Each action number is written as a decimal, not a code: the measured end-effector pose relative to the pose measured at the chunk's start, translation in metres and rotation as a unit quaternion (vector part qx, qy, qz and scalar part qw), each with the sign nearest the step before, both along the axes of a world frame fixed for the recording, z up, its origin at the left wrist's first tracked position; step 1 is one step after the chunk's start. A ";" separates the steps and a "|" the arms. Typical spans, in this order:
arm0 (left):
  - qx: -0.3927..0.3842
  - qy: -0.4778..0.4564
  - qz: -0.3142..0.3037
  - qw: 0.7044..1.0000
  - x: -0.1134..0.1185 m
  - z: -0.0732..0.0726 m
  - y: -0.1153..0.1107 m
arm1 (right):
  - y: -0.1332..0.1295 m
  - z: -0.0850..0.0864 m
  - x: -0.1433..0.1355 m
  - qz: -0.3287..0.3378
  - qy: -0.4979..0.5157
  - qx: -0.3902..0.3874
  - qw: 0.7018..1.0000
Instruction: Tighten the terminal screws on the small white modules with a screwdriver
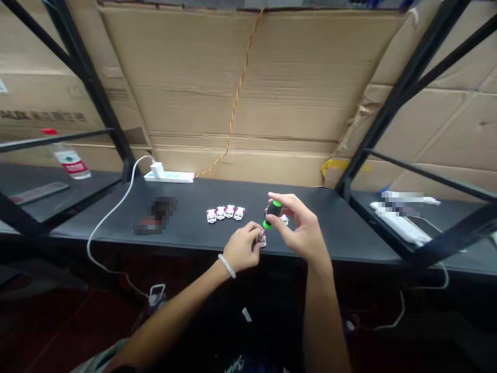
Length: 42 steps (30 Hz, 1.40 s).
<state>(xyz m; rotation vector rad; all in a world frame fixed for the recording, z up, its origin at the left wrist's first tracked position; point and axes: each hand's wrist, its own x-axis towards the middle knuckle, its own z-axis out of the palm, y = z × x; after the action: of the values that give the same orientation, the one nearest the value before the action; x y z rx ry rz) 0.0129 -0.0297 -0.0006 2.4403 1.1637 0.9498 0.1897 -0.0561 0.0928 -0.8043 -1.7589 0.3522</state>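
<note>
My right hand [301,228] grips the black and green handle of a screwdriver [274,209], which tilts down to the left. Its tip meets a small white and purple part [263,240] near the table's front edge. Around that part my left hand [244,247] is closed, its fingertips partly hiding it; a pale bracelet is on the wrist. Several similar white and purple parts [225,212] lie in a row to the left. Partly behind my right hand are more small parts [284,219].
A white power strip [171,177] with a plugged-in charger and cable stands at the back of the dark table [190,207]. A blurred dark object [155,215] lies left. Black metal frames rise on both sides; a bottle [72,160] stands far left, white packages [404,223] right.
</note>
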 end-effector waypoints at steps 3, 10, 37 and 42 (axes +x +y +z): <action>-0.003 -0.007 -0.010 1.000 0.000 0.003 -0.001 | -0.011 -0.009 -0.012 -0.084 0.065 0.019 0.994; 0.005 -0.004 -0.006 1.000 0.000 0.002 0.002 | -0.013 -0.003 -0.019 -0.060 -0.002 0.073 0.996; 0.005 0.002 -0.011 1.000 0.000 0.003 0.000 | 0.028 0.004 0.002 -0.063 -0.075 0.133 0.986; 0.006 0.004 -0.007 1.000 0.001 0.002 -0.001 | 0.027 0.005 0.001 -0.051 -0.095 0.140 0.984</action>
<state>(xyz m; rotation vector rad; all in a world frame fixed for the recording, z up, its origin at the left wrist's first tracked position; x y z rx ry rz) 0.0134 -0.0303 0.0018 2.4610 1.1448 0.9461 0.1907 -0.0295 0.0978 -0.7390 -1.8833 -0.0418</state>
